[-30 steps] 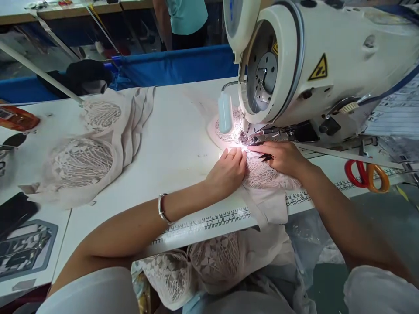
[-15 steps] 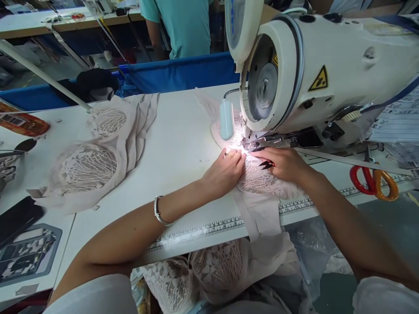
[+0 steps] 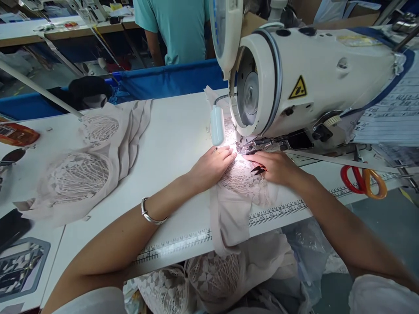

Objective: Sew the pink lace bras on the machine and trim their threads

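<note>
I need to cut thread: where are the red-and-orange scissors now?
In the head view, the scissors are at right, by the table edge, beyond the right forearm.

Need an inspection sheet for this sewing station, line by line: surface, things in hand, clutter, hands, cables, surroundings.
Surface: white table, ruler strip along front edge
Things in hand: lace piece at the sewing machine, lit by lamp
Clutter: overlapping lace garments at left; orange packet; red-and-orange-handled scissors at right
Left hand: fingers on lace piece
Right hand: holds dark-bladed snips, fingertips by the lit spot
Cables: no loose ones seen around the hands
Surroundings: blue cloth behind table; person in teal shirt beyond
</note>
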Demonstrator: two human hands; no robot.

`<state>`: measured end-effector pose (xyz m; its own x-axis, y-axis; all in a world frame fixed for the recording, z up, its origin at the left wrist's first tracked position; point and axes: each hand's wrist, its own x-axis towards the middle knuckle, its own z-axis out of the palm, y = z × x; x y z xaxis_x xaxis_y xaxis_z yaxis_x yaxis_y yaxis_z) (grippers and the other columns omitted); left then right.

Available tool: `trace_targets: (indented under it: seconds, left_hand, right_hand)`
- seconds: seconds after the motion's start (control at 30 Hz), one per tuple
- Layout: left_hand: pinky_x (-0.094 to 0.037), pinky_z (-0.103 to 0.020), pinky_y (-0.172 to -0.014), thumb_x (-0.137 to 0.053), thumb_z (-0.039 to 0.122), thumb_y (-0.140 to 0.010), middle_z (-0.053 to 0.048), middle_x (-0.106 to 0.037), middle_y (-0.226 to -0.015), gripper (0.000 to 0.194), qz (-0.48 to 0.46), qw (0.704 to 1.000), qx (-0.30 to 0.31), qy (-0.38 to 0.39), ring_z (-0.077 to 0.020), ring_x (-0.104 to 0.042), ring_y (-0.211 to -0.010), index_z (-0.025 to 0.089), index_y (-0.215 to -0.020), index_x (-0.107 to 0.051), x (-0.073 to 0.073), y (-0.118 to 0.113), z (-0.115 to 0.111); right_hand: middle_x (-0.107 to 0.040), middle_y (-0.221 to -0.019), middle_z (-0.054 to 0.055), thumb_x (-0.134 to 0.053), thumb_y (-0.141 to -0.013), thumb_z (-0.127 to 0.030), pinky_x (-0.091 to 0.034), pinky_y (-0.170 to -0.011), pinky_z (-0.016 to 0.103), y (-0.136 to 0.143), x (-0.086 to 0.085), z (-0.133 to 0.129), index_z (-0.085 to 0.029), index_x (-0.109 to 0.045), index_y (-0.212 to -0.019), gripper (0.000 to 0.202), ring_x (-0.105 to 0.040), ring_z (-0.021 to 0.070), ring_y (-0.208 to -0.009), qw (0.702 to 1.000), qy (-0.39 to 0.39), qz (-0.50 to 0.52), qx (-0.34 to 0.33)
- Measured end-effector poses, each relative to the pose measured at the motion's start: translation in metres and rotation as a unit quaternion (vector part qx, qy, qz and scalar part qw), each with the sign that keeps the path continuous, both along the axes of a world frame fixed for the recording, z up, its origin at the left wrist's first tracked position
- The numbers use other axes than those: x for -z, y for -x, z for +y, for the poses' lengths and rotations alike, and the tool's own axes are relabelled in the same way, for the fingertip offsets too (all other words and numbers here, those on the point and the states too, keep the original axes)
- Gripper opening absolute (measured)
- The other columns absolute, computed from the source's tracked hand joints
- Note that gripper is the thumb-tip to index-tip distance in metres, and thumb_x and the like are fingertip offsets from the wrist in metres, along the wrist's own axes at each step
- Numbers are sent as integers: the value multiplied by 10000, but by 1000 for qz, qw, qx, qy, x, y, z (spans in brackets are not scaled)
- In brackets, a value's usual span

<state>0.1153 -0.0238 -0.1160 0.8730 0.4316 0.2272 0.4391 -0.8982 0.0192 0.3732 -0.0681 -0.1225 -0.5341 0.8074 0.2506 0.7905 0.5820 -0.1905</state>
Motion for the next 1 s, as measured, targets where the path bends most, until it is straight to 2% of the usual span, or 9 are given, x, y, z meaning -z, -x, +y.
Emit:
trace_targets:
  seconds: [0.13, 0.27, 0.37, 0.47, 0.67, 0.77, 0.83, 0.9, 1.0]
  left_hand:
    - [-426, -463, -1047, -357, 13, -945, -164, -628, -1297, 404, 0, 1000, -5, 4, -273, -505, -1305, 80, -1291, -554, -6, -1, 3]
    - [-484, -417, -930, -320, 0, -945, -173, -637, -1213, 370, -41, 997, -55, 18, -267, -559, -1165, 73, -1163, -610, -9, -13, -17]
    - [-505, -364, -826, -391, 129, -992, -138, -640, -1108, 276, -67, 994, -44, 77, -228, -577, -997, 93, -1162, -605, -7, -23, -37]
    - [-490, -357, -766, -443, 236, -1012, -115, -624, -1050, 232, -46, 993, -28, 105, -217, -559, -914, 129, -1069, -641, -7, -24, -43]
    - [-460, -406, -885, -343, 115, -1004, -99, -635, -1034, 269, -51, 990, 16, 130, -199, -549, -939, 150, -920, -596, -8, -17, -33]
    - [-467, -412, -846, -367, 104, -977, -97, -627, -955, 234, -59, 989, 12, 132, -196, -532, -842, 129, -1005, -598, -6, -16, -30]
    - [-470, -406, -819, -382, 133, -990, -111, -629, -987, 252, -71, 988, 28, 131, -202, -535, -840, 122, -1101, -608, -5, -15, -26]
    - [-471, -404, -822, -387, 178, -1015, -125, -635, -1040, 281, -82, 987, 50, 130, -216, -557, -897, 135, -1159, -624, -4, -13, -21]
    - [-470, -405, -831, -377, 228, -1041, -123, -646, -1025, 314, -87, 986, 58, 131, -218, -576, -910, 153, -1148, -662, -3, -9, -11]
  right_hand:
    - [-736, -976, 33, -449, -811, -71, -467, -667, 302, 2, -2, -1, -221, -662, -1249, 510, -653, 192, -820, 1000, 26, 11, -1]
    - [-725, -1008, 36, -460, -761, -47, -474, -684, 298, 3, -2, -1, -225, -656, -1246, 552, -651, 198, -851, 999, 50, 12, 9]
    - [-707, -964, 39, -483, -735, -51, -473, -677, 295, 1, -1, -1, -231, -666, -1213, 542, -639, 200, -825, 998, 59, 13, 6]
    - [-690, -941, 36, -466, -766, -60, -482, -677, 281, -2, 0, -1, -227, -666, -1198, 504, -627, 178, -782, 997, 61, 55, -16]
    - [-642, -950, 57, -433, -831, -60, -506, -675, 297, -5, 1, -1, -228, -699, -1040, 377, -612, 188, -817, 995, 26, 77, -51]
    - [-662, -1105, 87, -470, -883, -78, -529, -767, 359, -2, -1, 2, -221, -700, -976, 287, -611, 240, -968, 992, -26, 80, -99]
    - [-691, -1117, 80, -470, -906, -59, -532, -825, 404, -1, -1, 4, -228, -697, -976, 291, -604, 259, -1015, 986, -60, 90, -129]
    - [-719, -1083, 68, -486, -915, -43, -543, -829, 419, -1, 0, 5, -232, -692, -1024, 300, -612, 260, -1015, 980, -82, 106, -146]
    - [-732, -1121, 67, -545, -920, -67, -559, -834, 430, -1, 3, 6, -224, -687, -1113, 287, -623, 267, -1046, 978, -96, 112, -148]
